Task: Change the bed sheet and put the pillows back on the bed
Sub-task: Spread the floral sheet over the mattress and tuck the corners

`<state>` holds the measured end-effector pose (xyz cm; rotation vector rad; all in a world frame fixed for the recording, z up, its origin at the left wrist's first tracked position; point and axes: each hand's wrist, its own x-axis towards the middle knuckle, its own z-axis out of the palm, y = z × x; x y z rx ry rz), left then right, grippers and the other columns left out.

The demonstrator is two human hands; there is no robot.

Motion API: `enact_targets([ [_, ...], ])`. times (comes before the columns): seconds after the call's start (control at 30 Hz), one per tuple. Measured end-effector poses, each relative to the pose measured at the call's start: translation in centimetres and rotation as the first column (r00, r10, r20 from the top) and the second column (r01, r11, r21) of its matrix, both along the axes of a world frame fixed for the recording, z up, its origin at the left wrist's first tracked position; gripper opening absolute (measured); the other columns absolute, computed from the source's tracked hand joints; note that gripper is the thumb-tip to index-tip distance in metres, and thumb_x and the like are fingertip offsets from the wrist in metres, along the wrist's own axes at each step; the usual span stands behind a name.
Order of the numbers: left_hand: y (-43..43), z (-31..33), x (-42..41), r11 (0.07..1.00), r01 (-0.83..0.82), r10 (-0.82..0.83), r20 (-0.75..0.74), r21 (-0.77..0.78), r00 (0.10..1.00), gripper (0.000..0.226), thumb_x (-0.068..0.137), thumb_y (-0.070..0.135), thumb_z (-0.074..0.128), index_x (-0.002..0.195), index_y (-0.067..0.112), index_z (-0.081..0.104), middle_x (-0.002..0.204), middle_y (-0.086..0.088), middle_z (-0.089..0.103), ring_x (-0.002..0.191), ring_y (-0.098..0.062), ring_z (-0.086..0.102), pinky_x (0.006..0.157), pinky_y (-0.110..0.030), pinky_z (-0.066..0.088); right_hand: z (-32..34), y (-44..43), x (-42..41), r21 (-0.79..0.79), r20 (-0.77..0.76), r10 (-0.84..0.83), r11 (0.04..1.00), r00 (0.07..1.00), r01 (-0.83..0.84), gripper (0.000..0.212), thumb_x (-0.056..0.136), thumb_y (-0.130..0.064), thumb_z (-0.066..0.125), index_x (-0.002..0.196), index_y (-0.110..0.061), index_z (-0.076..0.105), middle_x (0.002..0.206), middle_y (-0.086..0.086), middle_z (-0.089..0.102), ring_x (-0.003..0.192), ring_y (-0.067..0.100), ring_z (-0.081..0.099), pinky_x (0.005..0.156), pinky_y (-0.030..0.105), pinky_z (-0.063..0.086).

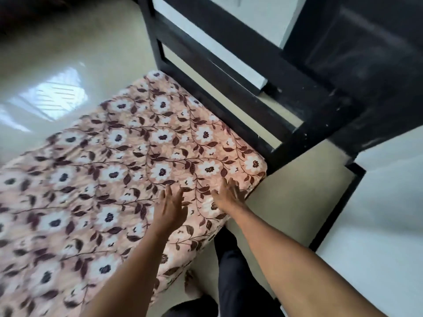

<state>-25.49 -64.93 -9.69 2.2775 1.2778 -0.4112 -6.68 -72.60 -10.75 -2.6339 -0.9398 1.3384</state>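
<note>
**Reaching over the flowered bed sheet with both hands open**

Both of my arms stretch out from the near edge of the view toward the near right corner of the bed. My left hand (170,210) is open, palm down, fingers straight and spread, over the bed sheet (109,156). My right hand (230,195) is open in the same way, just to the right of it and a little farther out, near the right edge of the mattress. The two hands are apart, with a strip of sheet showing between them. Both are blurred, so I cannot tell whether the palms press on the cloth or only hover just above it.

The bed sheet is pinkish with white flowers and dark brown leaves and vines. It covers the whole top of the mattress, from the near left to the far corner, and hangs down over the near side. It lies fairly flat, with soft creases toward the left.

A dark headboard (229,72) of broad slats stands along the far right side of the mattress. Right of the mattress corner lies a beige board (297,184) with a dark rim. Pale glossy floor (57,65) lies to the far left, with a bright patch of light (55,97) on it. Below my right forearm I see my dark trouser leg (233,282) and my bare foot (192,287) beside the bed.
</note>
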Motion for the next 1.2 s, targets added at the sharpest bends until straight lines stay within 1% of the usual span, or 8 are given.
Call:
enact_targets([
  [0.17, -3.7, 10.0, -7.9, 0.985, -0.074, 0.076, -0.006, 0.153, 0.997, 0.077, 0.095, 0.047, 0.058, 0.160, 0.031, 0.019, 0.166, -0.020, 0.014, 0.153, -0.039, 0.016, 0.116, -0.062, 0.031, 9.2, -2.5, -7.8, 0.079, -0.017, 0.267, 0.961, 0.964, -0.265, 0.082, 0.106, -0.046, 0.040, 0.161, -0.025, -0.017, 0.160, 0.006, -0.037, 0.157, 0.033, -0.012, 0.125, 0.062, -0.006],
  [0.3, -6.8, 14.8, -14.1, 0.963, -0.187, 0.195, -0.024, 0.196, 0.981, 0.074, 0.098, 0.050, 0.053, 0.160, 0.033, 0.016, 0.167, -0.018, 0.010, 0.154, -0.038, 0.011, 0.121, -0.062, 0.020, 15.2, -4.5, -12.8, 0.154, -0.055, 0.442, 0.890, 0.895, -0.430, 0.079, 0.109, -0.041, 0.039, 0.159, -0.032, -0.022, 0.157, -0.001, -0.044, 0.154, 0.024, -0.022, 0.112, 0.046, -0.021],
  [0.4, -8.4, 16.4, -17.6, 0.927, -0.311, 0.327, -0.045, 0.211, 0.944, 0.073, 0.099, 0.051, 0.051, 0.160, 0.033, 0.015, 0.167, -0.018, 0.011, 0.154, -0.038, 0.011, 0.122, -0.059, 0.020, 16.0, -4.8, -15.0, 0.137, 0.037, 0.638, 0.759, 0.769, -0.637, 0.076, 0.108, -0.045, 0.034, 0.160, -0.032, -0.021, 0.157, -0.002, -0.042, 0.153, 0.025, -0.025, 0.116, 0.049, -0.027],
  [0.53, -11.5, 18.0, -21.8, 0.847, -0.484, 0.511, -0.086, 0.222, 0.855, 0.072, 0.099, 0.053, 0.049, 0.160, 0.032, 0.015, 0.168, -0.016, 0.011, 0.154, -0.037, 0.010, 0.122, -0.059, 0.016, 16.8, -3.7, -18.6, 0.124, 0.080, 0.790, 0.597, 0.608, -0.793, 0.079, 0.108, -0.048, 0.036, 0.161, -0.027, -0.019, 0.164, 0.005, -0.032, 0.154, 0.029, -0.023, 0.115, 0.049, -0.025],
  [0.6, -13.9, 18.6, -24.0, 0.814, -0.545, 0.575, -0.147, 0.200, 0.805, 0.072, 0.101, 0.053, 0.047, 0.161, 0.031, 0.013, 0.168, -0.016, 0.008, 0.155, -0.036, 0.006, 0.123, -0.059, 0.012, 17.3, -3.4, -21.3, 0.135, 0.053, 0.850, 0.514, 0.524, -0.847, 0.079, 0.108, -0.048, 0.036, 0.162, -0.025, -0.016, 0.166, 0.008, -0.028, 0.156, 0.030, -0.020, 0.122, 0.053, -0.019],
  [0.73, -17.6, 19.7, -27.5, 0.725, -0.666, 0.688, -0.239, 0.177, 0.685, 0.071, 0.104, 0.054, 0.039, 0.162, 0.030, 0.006, 0.170, -0.015, 0.001, 0.156, -0.036, -0.001, 0.124, -0.059, 0.007, 17.8, -3.4, -27.4, 0.181, 0.049, 0.939, 0.327, 0.340, -0.928, 0.075, 0.108, -0.049, 0.035, 0.164, -0.021, -0.006, 0.170, 0.012, -0.020, 0.158, 0.031, -0.013, 0.125, 0.054, -0.013],
  [0.97, -24.8, 20.7, -34.8, 0.497, -0.851, 0.858, -0.241, 0.169, 0.453, 0.071, 0.105, 0.053, 0.033, 0.163, 0.028, 0.000, 0.170, -0.014, -0.003, 0.156, -0.034, -0.004, 0.123, -0.058, 0.002, 20.9, -5.1, -38.8, 0.216, 0.142, 0.989, -0.067, -0.037, -0.974, 0.075, 0.107, -0.053, 0.035, 0.164, -0.018, 0.003, 0.171, 0.015, -0.005, 0.159, 0.032, 0.000, 0.127, 0.056, -0.001],
  [1.2, -31.8, 20.1, -46.9, 0.283, -0.943, 0.947, -0.208, 0.174, 0.245, 0.074, 0.101, 0.057, 0.041, 0.162, 0.028, 0.011, 0.168, -0.015, 0.010, 0.154, -0.036, 0.011, 0.122, -0.059, 0.014, 21.3, -7.5, -52.8, 0.219, 0.177, 0.957, -0.265, -0.229, -0.939, 0.076, 0.104, -0.056, 0.039, 0.163, -0.020, 0.009, 0.171, 0.016, 0.000, 0.157, 0.036, 0.013, 0.125, 0.060, 0.005],
])
